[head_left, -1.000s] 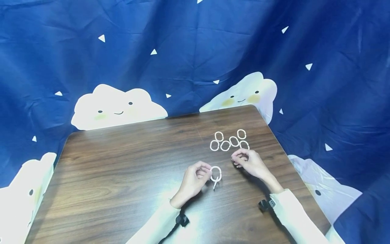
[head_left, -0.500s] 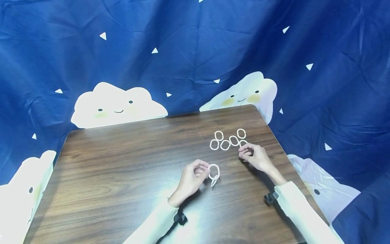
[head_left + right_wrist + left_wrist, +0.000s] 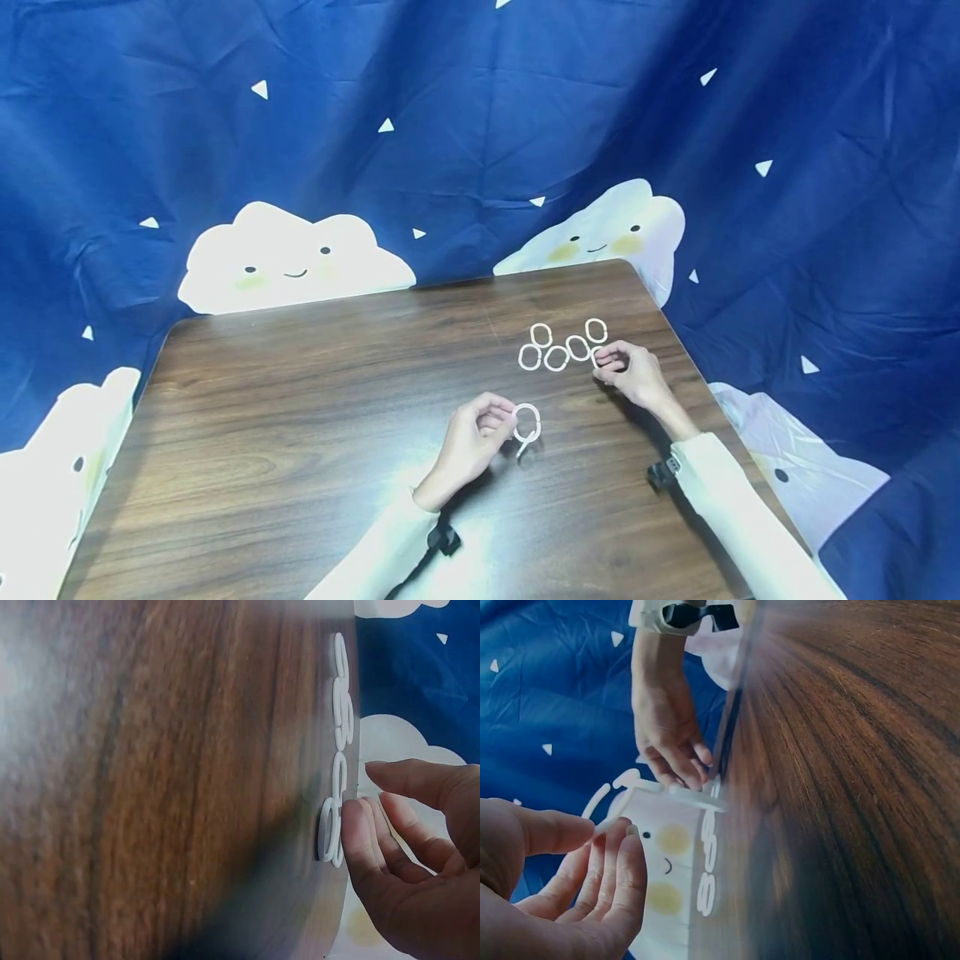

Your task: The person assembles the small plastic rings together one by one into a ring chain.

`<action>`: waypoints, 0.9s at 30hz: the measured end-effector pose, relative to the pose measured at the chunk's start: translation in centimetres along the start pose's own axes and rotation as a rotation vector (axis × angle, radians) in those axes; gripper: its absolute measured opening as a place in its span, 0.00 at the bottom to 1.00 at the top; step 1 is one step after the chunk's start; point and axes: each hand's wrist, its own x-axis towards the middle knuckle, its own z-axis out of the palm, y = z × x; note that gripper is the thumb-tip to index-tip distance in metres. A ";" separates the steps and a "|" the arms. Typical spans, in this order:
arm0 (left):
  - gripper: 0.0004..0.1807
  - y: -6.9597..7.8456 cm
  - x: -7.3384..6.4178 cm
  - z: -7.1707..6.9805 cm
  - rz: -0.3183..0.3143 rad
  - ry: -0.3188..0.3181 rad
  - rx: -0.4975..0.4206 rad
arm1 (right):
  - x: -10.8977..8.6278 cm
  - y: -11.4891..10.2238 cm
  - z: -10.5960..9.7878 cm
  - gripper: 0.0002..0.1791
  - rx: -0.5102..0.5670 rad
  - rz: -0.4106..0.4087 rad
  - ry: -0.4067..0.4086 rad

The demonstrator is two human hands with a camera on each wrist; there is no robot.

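Observation:
My left hand (image 3: 472, 433) pinches a white oval split ring link (image 3: 539, 419) between thumb and fingertips, raised over the table. A second white link (image 3: 522, 450) is hooked through it and hangs edge-on below. My right hand (image 3: 633, 375) is at the right end of a group of similar links, its fingertips over the nearest one (image 3: 594, 358). In the right wrist view, that hand's thumb and fingers (image 3: 356, 829) stand apart, close beside a link (image 3: 327, 831) at the table surface; no grip shows. The fingertips partly hide this link in the head view.
Several more white links, such as the far right one (image 3: 604, 331) and the left one (image 3: 521, 358), lie close together on the brown wooden table (image 3: 300, 433). A blue curtain (image 3: 450, 100) with cloud prints hangs behind the table's far edge.
My right hand has moved right and away from me, reaching the nearest right link. The left hand has shifted slightly left, still pinching its link, while the hooked link swings.

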 end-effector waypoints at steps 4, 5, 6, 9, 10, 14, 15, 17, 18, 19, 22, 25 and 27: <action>0.08 0.1 0.0 0.0 0.001 -0.002 -0.006 | 0.4 0.2 -0.1 0.17 -0.024 -0.003 0.025; 0.08 0.1 0.0 0.0 0.002 -0.004 -0.007 | 0.4 0.3 -0.1 0.17 -0.028 0.000 0.030; 0.08 0.1 0.0 0.0 0.002 -0.005 -0.007 | 0.5 0.4 -0.2 0.17 -0.033 0.004 0.037; 0.08 0.0 0.0 0.0 0.003 -0.004 -0.005 | 0.9 0.6 -0.3 0.19 -0.064 0.010 0.060; 0.08 0.0 0.0 0.0 0.004 -0.003 -0.004 | 1.0 0.7 -0.3 0.19 -0.073 0.011 0.067; 0.08 -0.2 0.0 0.0 0.000 -0.003 -0.016 | 1.4 1.1 -0.4 0.23 -0.097 0.020 0.077; 0.08 -0.2 0.0 0.0 0.000 -0.004 -0.019 | 1.4 1.2 -0.5 0.23 -0.100 0.023 0.077; 0.08 -0.2 0.0 0.1 0.001 -0.006 -0.023 | 1.6 1.3 -0.5 0.24 -0.108 0.029 0.071; 0.08 -0.2 0.0 0.1 0.002 -0.006 -0.024 | 1.7 1.4 -0.5 0.25 -0.112 0.032 0.067; 0.08 -0.2 0.0 0.1 0.003 -0.006 -0.022 | 1.7 1.5 -0.6 0.25 -0.116 0.034 0.062; 0.07 -0.2 0.0 0.1 0.005 -0.007 -0.018 | 2.0 1.8 -0.5 0.25 -0.125 0.035 0.056; 0.07 -0.2 0.0 0.2 0.006 -0.010 -0.019 | 2.2 1.9 -0.5 0.25 -0.127 0.032 0.058; 0.07 -0.3 0.0 0.2 0.008 -0.010 -0.022 | 2.4 2.0 -0.4 0.25 -0.128 0.030 0.057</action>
